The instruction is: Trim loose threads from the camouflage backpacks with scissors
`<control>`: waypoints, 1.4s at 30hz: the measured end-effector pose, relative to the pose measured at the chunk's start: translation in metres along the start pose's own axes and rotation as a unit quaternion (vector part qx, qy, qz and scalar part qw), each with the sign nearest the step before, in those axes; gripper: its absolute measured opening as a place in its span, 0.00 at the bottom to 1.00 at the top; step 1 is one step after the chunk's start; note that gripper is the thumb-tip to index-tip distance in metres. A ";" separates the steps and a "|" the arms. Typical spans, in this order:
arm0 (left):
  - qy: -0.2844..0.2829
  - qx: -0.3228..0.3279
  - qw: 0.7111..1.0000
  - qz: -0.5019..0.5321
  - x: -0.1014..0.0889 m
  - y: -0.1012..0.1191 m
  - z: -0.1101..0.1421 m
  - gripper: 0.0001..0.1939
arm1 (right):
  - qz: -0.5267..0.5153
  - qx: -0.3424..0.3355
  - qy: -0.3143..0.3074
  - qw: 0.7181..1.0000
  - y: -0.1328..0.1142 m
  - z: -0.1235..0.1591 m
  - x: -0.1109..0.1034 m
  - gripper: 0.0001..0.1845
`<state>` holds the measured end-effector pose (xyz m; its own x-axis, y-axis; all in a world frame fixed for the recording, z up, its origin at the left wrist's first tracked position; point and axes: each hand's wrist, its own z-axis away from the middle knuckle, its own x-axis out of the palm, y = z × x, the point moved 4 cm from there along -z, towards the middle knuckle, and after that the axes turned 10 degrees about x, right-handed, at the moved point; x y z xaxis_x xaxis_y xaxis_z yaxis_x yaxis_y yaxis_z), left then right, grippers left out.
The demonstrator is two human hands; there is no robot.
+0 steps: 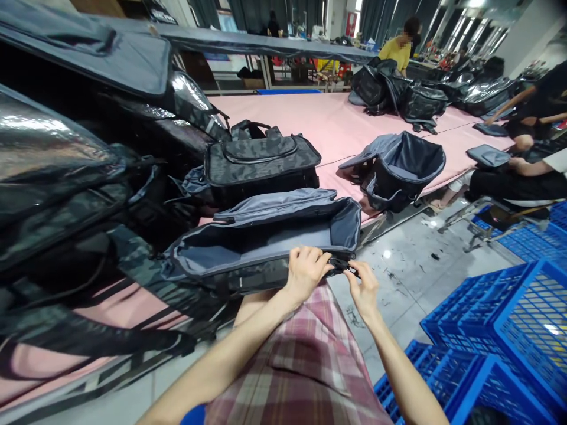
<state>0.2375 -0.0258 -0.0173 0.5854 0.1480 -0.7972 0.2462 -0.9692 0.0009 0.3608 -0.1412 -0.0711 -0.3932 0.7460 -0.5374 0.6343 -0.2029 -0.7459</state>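
Note:
An open dark camouflage bag (266,236) with grey lining lies on the edge of the pink table (336,124), right in front of me. My left hand (305,268) is closed on the bag's near rim, fingers curled over the edge. My right hand (364,287) pinches a small dark zipper pull (349,270) at the bag's near right corner. The two hands sit almost touching.
A closed camouflage bag (261,162) stands behind the open one, and a heap of glossy dark bags (66,177) fills the left. Another open bag (398,168) lies further right. Blue plastic crates (496,330) stand at my right. Other people work at the far table edges.

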 end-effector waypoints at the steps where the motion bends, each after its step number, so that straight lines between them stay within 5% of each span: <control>1: -0.006 -0.002 1.000 -0.009 0.003 0.003 -0.001 0.09 | 0.004 0.001 -0.001 1.000 0.001 0.001 -0.001 0.08; 17: 0.010 -0.024 0.990 0.136 0.013 -0.002 0.014 0.06 | 0.097 -0.099 0.052 0.989 -0.010 0.005 0.003 0.09; 29: -0.011 0.024 0.999 0.039 0.020 0.000 0.009 0.08 | 0.101 -0.091 0.060 0.989 -0.005 0.001 0.000 0.08; 42: 0.029 -0.016 0.991 0.126 0.015 -0.004 0.009 0.07 | 0.119 -0.114 0.037 0.986 -0.015 -0.003 0.009 0.09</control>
<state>0.2379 -0.0216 -0.0349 0.6739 -0.0862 -0.7338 0.1104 -0.9702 0.2155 0.3495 -0.1294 -0.0634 -0.1716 0.7400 -0.6503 0.8392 -0.2360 -0.4900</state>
